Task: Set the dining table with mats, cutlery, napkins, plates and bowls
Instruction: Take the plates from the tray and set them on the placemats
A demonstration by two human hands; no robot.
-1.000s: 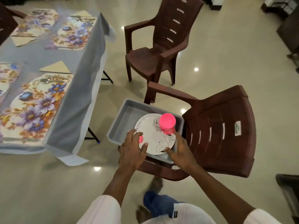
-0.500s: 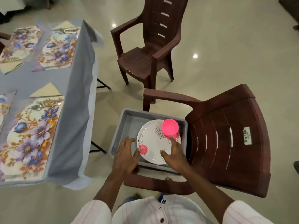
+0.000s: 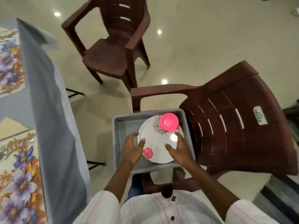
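A white plate (image 3: 159, 143) with a red flower print lies in a grey tub (image 3: 127, 122) on the seat of a brown plastic chair (image 3: 234, 126). A pink bowl (image 3: 169, 122) stands upside down on the plate's far side. My left hand (image 3: 131, 147) grips the plate's left rim, thumb on top. My right hand (image 3: 179, 147) holds the right rim, with its thumb lying on the plate's face. Whether more plates lie underneath is hidden.
The dining table (image 3: 48, 110) with a grey cloth stands at the left. It carries floral mats (image 3: 19, 175), a folded beige napkin (image 3: 9, 126) and cutlery (image 3: 4, 151). A second brown chair (image 3: 113, 50) stands beyond, on the tiled floor.
The camera has moved closer and over the tub. Both hands have slid further along the plate's two sides and closed onto its rim.
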